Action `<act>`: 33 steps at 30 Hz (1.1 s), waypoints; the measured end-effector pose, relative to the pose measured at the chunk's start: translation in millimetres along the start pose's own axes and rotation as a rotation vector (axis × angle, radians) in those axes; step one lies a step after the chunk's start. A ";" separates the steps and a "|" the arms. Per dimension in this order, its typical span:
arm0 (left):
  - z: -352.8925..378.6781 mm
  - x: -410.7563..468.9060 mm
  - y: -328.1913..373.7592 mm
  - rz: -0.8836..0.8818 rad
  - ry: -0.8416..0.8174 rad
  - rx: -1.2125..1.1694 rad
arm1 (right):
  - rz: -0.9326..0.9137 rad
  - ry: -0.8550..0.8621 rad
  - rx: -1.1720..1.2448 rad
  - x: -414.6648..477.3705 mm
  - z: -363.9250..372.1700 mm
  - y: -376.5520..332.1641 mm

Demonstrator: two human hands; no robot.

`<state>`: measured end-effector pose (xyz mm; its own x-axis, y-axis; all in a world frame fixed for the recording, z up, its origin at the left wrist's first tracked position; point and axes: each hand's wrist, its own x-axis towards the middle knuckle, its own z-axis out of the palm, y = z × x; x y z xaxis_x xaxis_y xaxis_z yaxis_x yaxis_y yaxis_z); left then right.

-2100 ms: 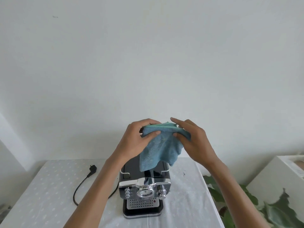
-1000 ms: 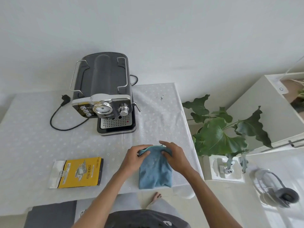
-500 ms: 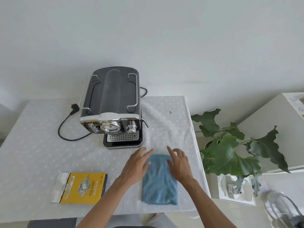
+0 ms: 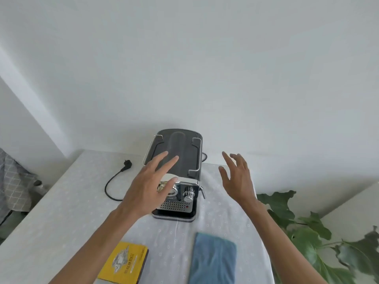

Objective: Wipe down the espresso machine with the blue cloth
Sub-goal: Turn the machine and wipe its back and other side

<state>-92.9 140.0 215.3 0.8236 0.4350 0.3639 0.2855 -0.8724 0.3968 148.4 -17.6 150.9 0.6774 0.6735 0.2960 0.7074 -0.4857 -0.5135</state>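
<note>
The black and chrome espresso machine (image 4: 180, 156) stands at the back of the table against the wall, its front facing me. The blue cloth (image 4: 213, 261) lies folded flat on the table near the front edge, with no hand on it. My left hand (image 4: 149, 187) hovers with fingers spread in front of the machine's left side, covering part of its control panel. My right hand (image 4: 238, 179) is raised to the right of the machine, fingers spread and empty. Whether either hand touches the machine I cannot tell.
A white tablecloth (image 4: 61, 212) covers the table. A yellow packet (image 4: 125, 263) lies left of the cloth. The machine's black cord and plug (image 4: 114, 181) trail to the left. A leafy plant (image 4: 307, 232) stands off the table's right edge. Grey checked fabric (image 4: 12, 181) is at far left.
Both hands folded the cloth, laid it on the table and let go of it. They have since lifted away and moved up toward the machine, fingers spread.
</note>
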 end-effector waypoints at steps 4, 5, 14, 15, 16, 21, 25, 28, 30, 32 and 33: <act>-8.6 30.1 -33.1 -0.076 0.022 0.062 | -0.024 0.030 0.058 31.6 2.4 -37.4; -8.8 37.9 -42.6 -0.103 0.015 0.074 | -0.018 0.030 0.074 38.1 4.5 -46.4; 15.2 74.7 -100.5 -0.331 -0.292 0.063 | 0.159 -0.112 -0.031 59.4 42.5 -97.8; 17.1 76.6 -103.3 -0.342 -0.300 0.045 | 0.181 -0.135 -0.032 60.7 45.2 -100.1; 18.0 78.7 -104.9 -0.348 -0.295 0.042 | 0.199 -0.153 -0.031 61.9 47.0 -102.0; 16.4 88.2 -108.4 -0.342 -0.245 0.128 | 0.296 -0.134 -0.096 70.5 48.7 -109.9; 15.4 92.8 -106.2 -0.371 -0.275 0.103 | 0.342 -0.125 -0.118 71.7 50.5 -110.8; 13.8 93.7 -106.1 -0.366 -0.260 0.108 | 0.356 -0.108 -0.116 72.5 52.5 -110.9; 13.8 93.4 -107.2 -0.377 -0.251 0.112 | 0.363 -0.100 -0.107 72.0 53.2 -111.9; 13.3 93.2 -106.8 -0.387 -0.253 0.109 | 0.369 -0.095 -0.094 71.2 53.5 -112.7; 13.1 93.6 -106.7 -0.390 -0.254 0.112 | 0.369 -0.092 -0.087 71.4 53.1 -113.1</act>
<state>-39.9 270.9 196.0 0.7342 0.6787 -0.0174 0.6367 -0.6795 0.3646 106.1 115.0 187.4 0.8713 0.4899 0.0287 0.4368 -0.7476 -0.5003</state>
